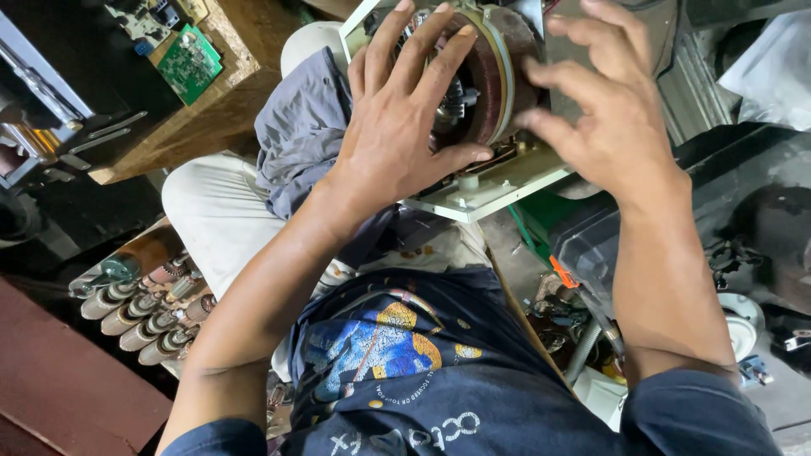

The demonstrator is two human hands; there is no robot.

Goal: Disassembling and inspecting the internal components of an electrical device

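A round copper-wound coil (483, 84) sits on a pale metal base plate (490, 190) that rests on my lap. My left hand (404, 118) lies spread over the coil's face, fingers pointing up and thumb hooked under its lower rim. My right hand (610, 110) grips the coil's right side, fingers curled round its edge. A dark geared part in the coil's centre shows between my fingers. Most of the coil's face is hidden by my left hand.
A grey cloth (297, 127) drapes over my knee. A wooden bench (211, 93) at the upper left carries a green circuit board (191, 62). Several motor armatures (148, 317) lie in a row at the left. Tools and a hose crowd the floor (583, 329) at the right.
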